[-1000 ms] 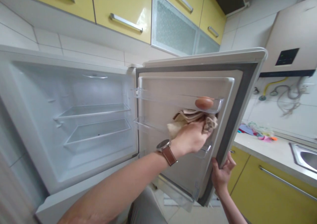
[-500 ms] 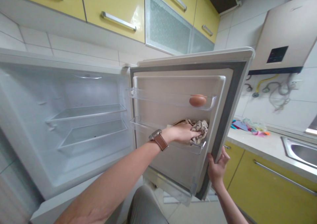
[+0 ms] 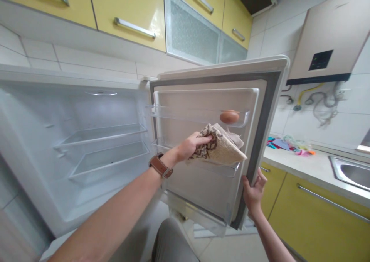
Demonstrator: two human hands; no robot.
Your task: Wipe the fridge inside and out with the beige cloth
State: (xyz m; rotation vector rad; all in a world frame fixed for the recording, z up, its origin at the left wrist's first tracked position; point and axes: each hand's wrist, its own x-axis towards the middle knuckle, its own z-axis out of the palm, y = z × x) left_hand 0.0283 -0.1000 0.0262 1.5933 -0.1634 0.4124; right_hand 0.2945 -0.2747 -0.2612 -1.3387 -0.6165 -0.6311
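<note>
My left hand [image 3: 189,146], with a watch strap on its wrist, grips a beige and brown patterned cloth [image 3: 221,148]. The cloth hangs partly folded in front of the middle door shelf [image 3: 212,169] of the open fridge door [image 3: 185,183]. On the shelf above sits a brown egg [image 3: 229,116], apart from the cloth. Lower right, my right hand [image 3: 254,190] holds the free edge of the door, thumb on the inner side and fingers round the outer side.
The fridge compartment [image 3: 95,111] at left has two glass shelves. At right are a countertop [image 3: 303,165] with colourful bags and cloths [image 3: 289,144], and a sink [image 3: 354,173]. Yellow cupboards [image 3: 130,7] hang overhead. A water heater [image 3: 326,38] is on the right wall.
My left hand has pulled back left and slightly up from the middle door shelf with the cloth, which is now more spread out. My right hand stays on the door edge.
</note>
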